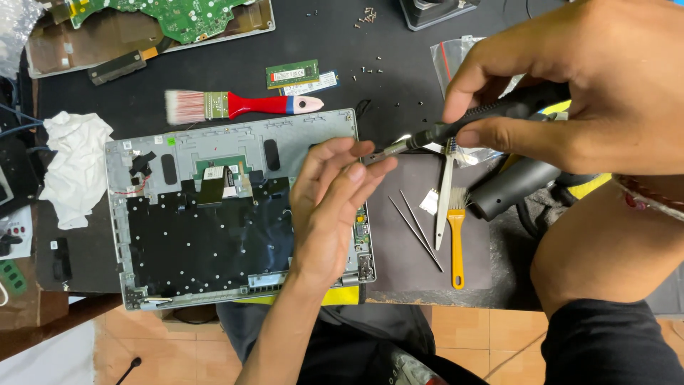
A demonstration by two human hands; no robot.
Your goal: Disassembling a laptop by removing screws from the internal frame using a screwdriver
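An opened grey laptop case (142, 153) lies on the black mat, its inside covered by a black sheet. My left hand (329, 207) hovers over the case's right part, fingers together, fingertips touching the metal tip of a black screwdriver (456, 128). My right hand (570, 78) grips that screwdriver's handle at the upper right, its shaft pointing left and down toward my left fingertips.
A red-handled paintbrush (242, 105) lies above the case. Memory modules (299, 75), loose screws (369, 14), a green circuit board (178, 18), a white crumpled cloth (75, 167), tweezers (417, 224), a yellow brush (456, 239) and a black blower (513, 185) surround it.
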